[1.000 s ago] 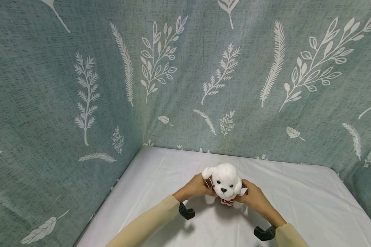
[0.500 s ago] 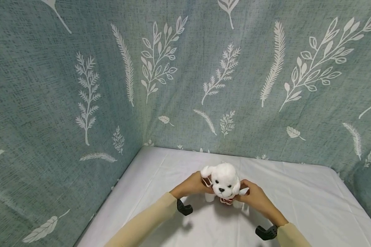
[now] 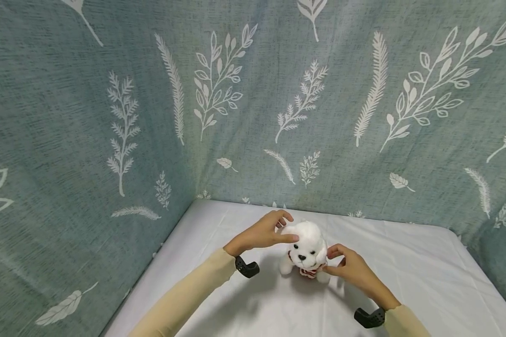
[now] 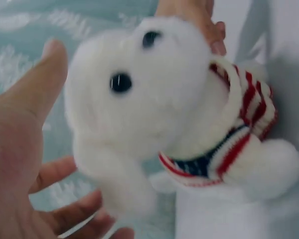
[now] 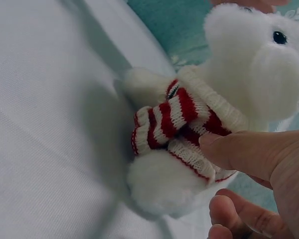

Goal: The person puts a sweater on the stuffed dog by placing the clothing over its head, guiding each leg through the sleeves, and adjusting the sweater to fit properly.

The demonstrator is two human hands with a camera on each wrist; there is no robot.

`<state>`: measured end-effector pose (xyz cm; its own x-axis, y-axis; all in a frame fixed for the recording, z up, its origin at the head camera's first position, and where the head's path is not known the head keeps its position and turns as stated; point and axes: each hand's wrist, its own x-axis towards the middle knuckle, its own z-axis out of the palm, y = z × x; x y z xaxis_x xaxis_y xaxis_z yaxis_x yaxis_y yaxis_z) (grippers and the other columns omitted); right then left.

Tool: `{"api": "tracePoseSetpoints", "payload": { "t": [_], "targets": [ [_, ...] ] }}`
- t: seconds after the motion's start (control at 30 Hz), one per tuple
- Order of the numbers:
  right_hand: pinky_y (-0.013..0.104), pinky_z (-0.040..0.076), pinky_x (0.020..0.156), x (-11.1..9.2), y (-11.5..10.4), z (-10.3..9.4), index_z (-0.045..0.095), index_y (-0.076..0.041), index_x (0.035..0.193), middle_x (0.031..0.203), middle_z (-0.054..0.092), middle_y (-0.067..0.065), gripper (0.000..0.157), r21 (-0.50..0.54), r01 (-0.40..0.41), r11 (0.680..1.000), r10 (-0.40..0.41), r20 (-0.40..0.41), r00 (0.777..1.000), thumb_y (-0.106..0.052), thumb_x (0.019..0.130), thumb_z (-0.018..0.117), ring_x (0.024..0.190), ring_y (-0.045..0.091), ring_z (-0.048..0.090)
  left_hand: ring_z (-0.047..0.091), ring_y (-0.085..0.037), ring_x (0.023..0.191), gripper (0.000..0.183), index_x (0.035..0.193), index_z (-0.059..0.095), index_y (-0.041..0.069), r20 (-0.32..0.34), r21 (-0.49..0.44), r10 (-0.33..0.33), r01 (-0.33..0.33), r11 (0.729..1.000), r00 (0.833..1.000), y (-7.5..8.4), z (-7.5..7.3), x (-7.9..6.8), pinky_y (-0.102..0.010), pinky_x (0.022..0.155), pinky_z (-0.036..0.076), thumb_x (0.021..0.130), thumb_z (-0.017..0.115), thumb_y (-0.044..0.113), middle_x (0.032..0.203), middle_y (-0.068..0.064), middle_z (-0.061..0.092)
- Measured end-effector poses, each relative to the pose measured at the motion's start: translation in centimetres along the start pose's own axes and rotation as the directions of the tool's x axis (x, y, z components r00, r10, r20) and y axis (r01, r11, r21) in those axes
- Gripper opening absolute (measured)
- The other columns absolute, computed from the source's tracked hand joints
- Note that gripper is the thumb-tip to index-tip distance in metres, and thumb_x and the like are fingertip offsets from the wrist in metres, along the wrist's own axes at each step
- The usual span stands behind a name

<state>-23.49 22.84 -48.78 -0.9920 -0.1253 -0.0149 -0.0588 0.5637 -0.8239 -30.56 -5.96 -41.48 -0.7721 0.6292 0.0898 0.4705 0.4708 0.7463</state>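
Note:
A white plush dog (image 3: 307, 250) in a red-and-white striped knitted sweater (image 5: 177, 114) stands on the white-covered table. My left hand (image 3: 267, 231) is beside and over its head, fingers spread and loosely bent. In the left wrist view, the left thumb (image 4: 45, 79) is at one side of the head and the fingers are near a drooping ear (image 4: 122, 179). At the dog's other side, my right hand (image 3: 354, 269) holds its body. In the right wrist view, the right thumb (image 5: 229, 149) lies on the sweater while the other fingers are bent below it.
The white cloth-covered table (image 3: 219, 224) spreads around the dog. Blue-green curtains (image 3: 244, 117) with white leaf prints hang behind and along the left. A black wrist device (image 3: 247, 267) sits on each wrist, below light sleeves (image 3: 189, 290).
My left hand has let go of the dog's side and moved up beside its head, with the fingers spreading. The right hand stays at the other side, and the dog has hardly shifted.

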Motion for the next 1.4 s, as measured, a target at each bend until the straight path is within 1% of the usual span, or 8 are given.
{"api": "tracePoseSetpoints", "payload": {
  "t": [0.27, 0.53, 0.6, 0.9, 1.0, 1.23, 1.33, 1.4],
  "targets": [
    [0.037, 0.046, 0.063, 0.1, 0.8, -0.1, 0.064, -0.011, 0.114, 0.115, 0.066, 0.011, 0.043, 0.015, -0.004, 1.0, 0.003, 0.009, 1.0, -0.024, 0.081, 0.088, 0.076, 0.023, 0.055, 0.05, -0.022, 0.114, 0.065, 0.138, 0.054, 0.02, -0.052, 0.307, 0.036, -0.018, 0.952, 0.998, 3.9, 2.6, 1.0, -0.037, 0.087, 0.05, 0.091, 0.069, 0.063, 0.126, -0.009, 0.051],
    [0.038, 0.047, 0.064, 0.1, 0.8, 0.1, 0.064, -0.01, 0.119, 0.115, 0.066, 0.009, 0.047, 0.029, -0.013, 1.0, 0.012, 0.025, 1.0, -0.026, 0.082, 0.088, 0.079, 0.023, 0.056, 0.05, -0.02, 0.104, 0.083, 0.151, 0.045, 0.029, -0.047, 0.544, 0.092, -0.051, 0.838, 0.995, 5.0, 5.0, 1.4, -0.031, 0.073, 0.048, 0.082, 0.08, 0.06, 0.125, -0.01, 0.053],
    [0.037, 0.047, 0.064, 0.0, 0.7, 0.2, 0.064, -0.01, 0.119, 0.115, 0.067, 0.009, 0.047, 0.034, -0.013, 0.999, 0.012, 0.028, 1.0, -0.025, 0.082, 0.088, 0.079, 0.023, 0.056, 0.05, -0.019, 0.103, 0.081, 0.148, 0.048, 0.031, -0.026, 0.552, 0.102, -0.071, 0.831, 0.994, 4.8, 5.2, 1.5, -0.031, 0.073, 0.047, 0.08, 0.084, 0.054, 0.125, -0.01, 0.054],
    [0.037, 0.047, 0.063, -0.1, 0.6, 0.1, 0.064, -0.01, 0.116, 0.118, 0.066, 0.013, 0.043, 0.037, -0.024, 0.999, 0.023, 0.022, 0.999, -0.025, 0.083, 0.088, 0.078, 0.023, 0.056, 0.048, -0.016, 0.103, 0.063, 0.134, 0.059, 0.028, 0.125, 0.411, 0.187, -0.222, 0.884, 0.974, 4.0, 3.6, 2.4, -0.024, 0.076, 0.048, 0.079, 0.089, 0.033, 0.12, -0.004, 0.055],
    [0.037, 0.047, 0.063, -0.1, 0.5, 0.0, 0.065, -0.011, 0.116, 0.118, 0.067, 0.012, 0.042, 0.034, -0.026, 0.999, 0.026, 0.021, 0.999, -0.025, 0.084, 0.087, 0.078, 0.023, 0.056, 0.047, -0.014, 0.108, 0.065, 0.136, 0.059, 0.028, 0.22, 0.361, 0.233, -0.301, 0.883, 0.947, 3.5, 2.5, 2.7, -0.024, 0.08, 0.048, 0.079, 0.089, 0.028, 0.122, -0.001, 0.055],
    [0.035, 0.048, 0.06, 0.1, 0.8, -0.2, 0.065, -0.009, 0.114, 0.115, 0.066, 0.012, 0.038, 0.047, -0.006, 0.999, 0.006, 0.007, 1.0, -0.019, 0.085, 0.086, 0.075, 0.022, 0.056, 0.042, -0.012, 0.123, 0.072, 0.139, 0.059, 0.028, 0.454, 0.239, 0.297, -0.436, 0.867, 0.84, 2.7, -0.7, 3.1, -0.028, 0.096, 0.042, 0.075, 0.092, 0.022, 0.139, 0.006, 0.052],
    [0.035, 0.049, 0.058, 0.1, 1.0, -0.2, 0.064, -0.009, 0.114, 0.115, 0.065, 0.013, 0.037, 0.062, -0.002, 0.998, 0.001, 0.013, 1.0, -0.018, 0.085, 0.086, 0.073, 0.022, 0.056, 0.04, -0.011, 0.127, 0.075, 0.14, 0.058, 0.027, 0.476, 0.242, 0.287, -0.437, 0.866, 0.832, 2.6, -1.4, 3.0, -0.029, 0.102, 0.036, 0.073, 0.093, 0.023, 0.142, 0.007, 0.051],
    [0.035, 0.049, 0.058, 0.2, 1.1, -0.2, 0.064, -0.009, 0.114, 0.116, 0.065, 0.013, 0.037, 0.07, -0.001, 0.998, 0.0, 0.017, 1.0, -0.018, 0.085, 0.086, 0.073, 0.021, 0.057, 0.037, -0.013, 0.13, 0.076, 0.142, 0.057, 0.027, 0.46, 0.25, 0.263, -0.408, 0.878, 0.848, 2.6, -1.4, 2.7, -0.031, 0.103, 0.035, 0.074, 0.093, 0.024, 0.144, 0.006, 0.05]
  ]
}}
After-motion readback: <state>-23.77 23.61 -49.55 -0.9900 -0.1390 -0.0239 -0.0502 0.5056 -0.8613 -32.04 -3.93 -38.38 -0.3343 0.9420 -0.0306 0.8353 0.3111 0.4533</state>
